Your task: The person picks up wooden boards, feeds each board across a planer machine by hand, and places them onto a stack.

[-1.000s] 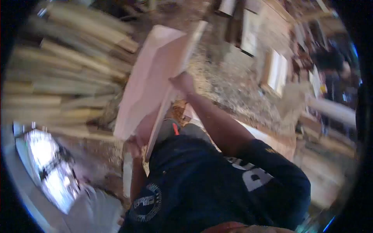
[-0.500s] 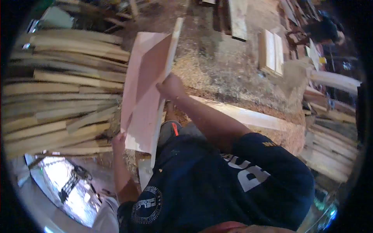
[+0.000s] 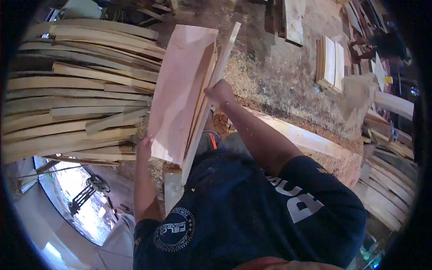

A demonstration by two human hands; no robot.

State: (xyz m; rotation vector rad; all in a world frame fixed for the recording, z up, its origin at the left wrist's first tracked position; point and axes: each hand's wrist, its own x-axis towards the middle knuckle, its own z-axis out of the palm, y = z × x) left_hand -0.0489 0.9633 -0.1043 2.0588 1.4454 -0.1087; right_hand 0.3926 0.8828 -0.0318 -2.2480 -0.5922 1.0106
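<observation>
A wide pinkish wooden board [image 3: 182, 85] lies flat in front of me, on top of at least one other board. My left hand [image 3: 144, 147] is closed at its near left corner, thumb by the edge and the other fingers partly hidden. Along the right side of that board runs a long pale plank [image 3: 227, 51], tilted up so that mostly its narrow edge shows. My right hand [image 3: 219, 93] is closed around this plank near its middle. The plank's near end reaches close to my shirt.
Several long planks [image 3: 81, 96] are piled at the left. A pale board [image 3: 292, 132] lies among sawdust right of my legs. A small stack of boards [image 3: 330, 63] sits farther off, and a person [image 3: 387, 45] is at the far right. More planks [image 3: 382, 189] lie at the right.
The pale plank has swung rightward off the pinkish board, uncovering more of its face. My right hand moved with it. My left hand stays at the near left corner while the view shifts.
</observation>
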